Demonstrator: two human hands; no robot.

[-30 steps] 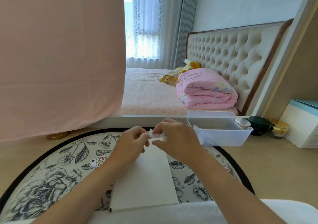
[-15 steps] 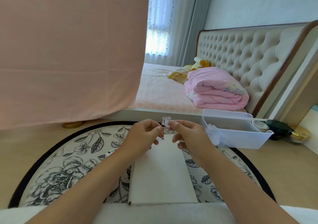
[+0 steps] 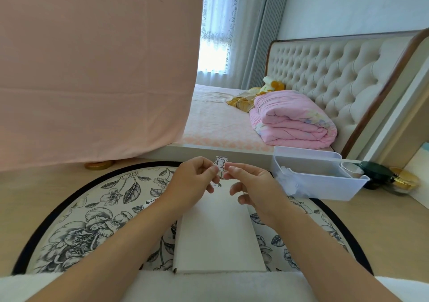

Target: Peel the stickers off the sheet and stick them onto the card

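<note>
Left hand (image 3: 192,181) pinches small white cartoon-figure sticker (image 3: 219,163), held upright above far end of white rectangular card (image 3: 220,232). Right hand (image 3: 253,185) pinches sticker's right edge. Card lies flat on round floral worktop (image 3: 76,222).

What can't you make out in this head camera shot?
In the head view:
The sticker drawing: too small, partly covered by the left hand.
Whether the right hand also pinches it: contact too small.
The card far end: behind both hands.
The bin contents: blurred through its cloudy wall.
</note>
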